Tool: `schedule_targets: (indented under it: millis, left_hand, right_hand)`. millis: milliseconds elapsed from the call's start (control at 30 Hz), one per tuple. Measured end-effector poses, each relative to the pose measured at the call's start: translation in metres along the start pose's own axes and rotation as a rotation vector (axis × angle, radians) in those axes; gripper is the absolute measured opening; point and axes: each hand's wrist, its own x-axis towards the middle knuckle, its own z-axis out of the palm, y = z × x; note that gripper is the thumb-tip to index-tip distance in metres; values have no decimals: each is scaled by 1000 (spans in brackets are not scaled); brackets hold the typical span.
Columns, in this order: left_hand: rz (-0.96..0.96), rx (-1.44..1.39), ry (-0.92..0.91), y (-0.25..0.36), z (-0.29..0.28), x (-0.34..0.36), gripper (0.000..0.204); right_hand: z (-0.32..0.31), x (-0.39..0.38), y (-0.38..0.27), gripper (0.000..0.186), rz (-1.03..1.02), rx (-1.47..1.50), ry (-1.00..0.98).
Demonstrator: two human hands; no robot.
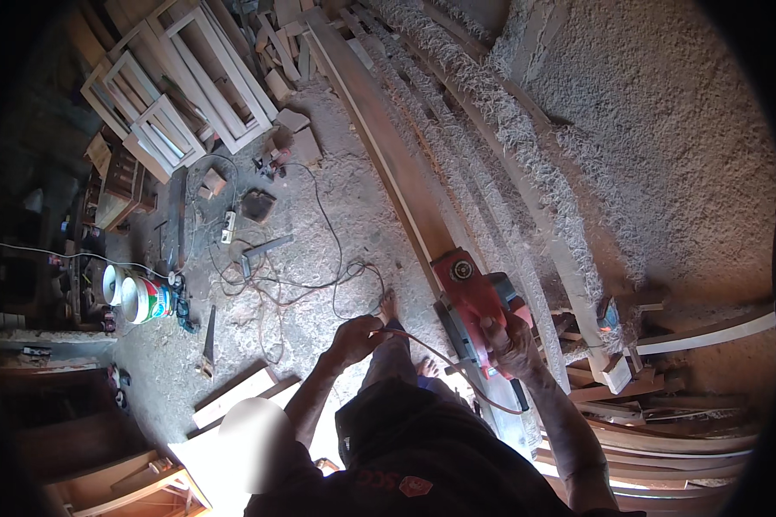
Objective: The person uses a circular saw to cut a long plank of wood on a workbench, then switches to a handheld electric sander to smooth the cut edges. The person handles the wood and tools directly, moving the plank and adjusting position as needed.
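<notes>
A red electric planer (472, 297) rests on a long wooden board (379, 138) that runs from the far middle toward me. My right hand (510, 345) is wrapped round the planer's rear handle. The planer's cord (448, 358) leaves its back end and loops across in front of my body. My left hand (353, 340) is closed on that cord, left of the planer and apart from the board. Wood shavings lie thick along the board's right side.
Cables (276, 280) tangle over the floor to the left, near a handsaw (209, 345) and a power strip (228, 227). Wooden frames (207, 77) lean at the far left. Paint buckets (138, 299) stand at left. Stacked timber (664, 448) lies at lower right.
</notes>
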Motion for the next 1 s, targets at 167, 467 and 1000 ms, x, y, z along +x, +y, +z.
schedule_targets:
  millis: [167,467,1000]
  left_hand:
    - [-92,-22,157,-31,-11,13,27]
    - [-247,-24,305,-67,-36,90,29]
    - [-168,-666,184,-35,-108,346,86]
  right_hand:
    - [13,96,-49,58,72,108,-13]
    - [37,282,-128,61,-140,173,1]
    - [77,599,-265,55,-146,404,-43]
